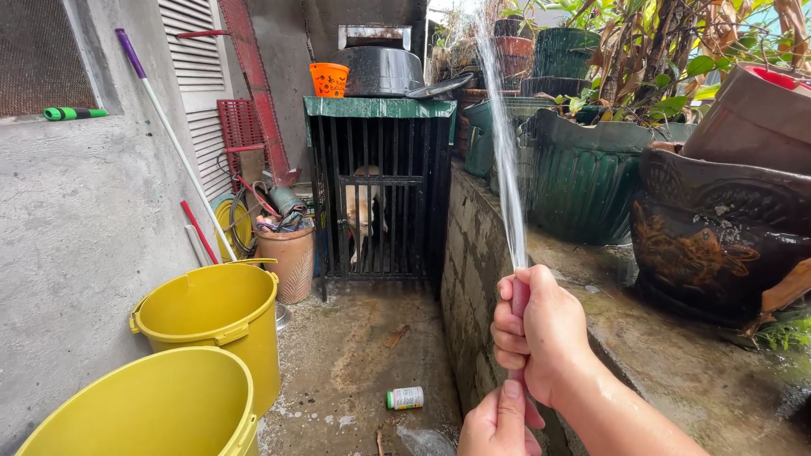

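The right hand [545,333] is clamped in a fist around the tip of a pinkish hose [519,295], from which a thin jet of water [505,135] shoots up and away toward the green ribbed ceramic planters [583,181] on the wet concrete ledge [676,355]. The left hand [498,422] sits just below – it also grips the hose, thumb pressed along it, at the bottom edge of view. Beyond, a black barred cage with a green top [380,190] holds a pale dog [365,211]. Two yellow plastic buckets [215,317] stand at the left by the grey wall – a small white-and-green can [405,398] lies on the floor.
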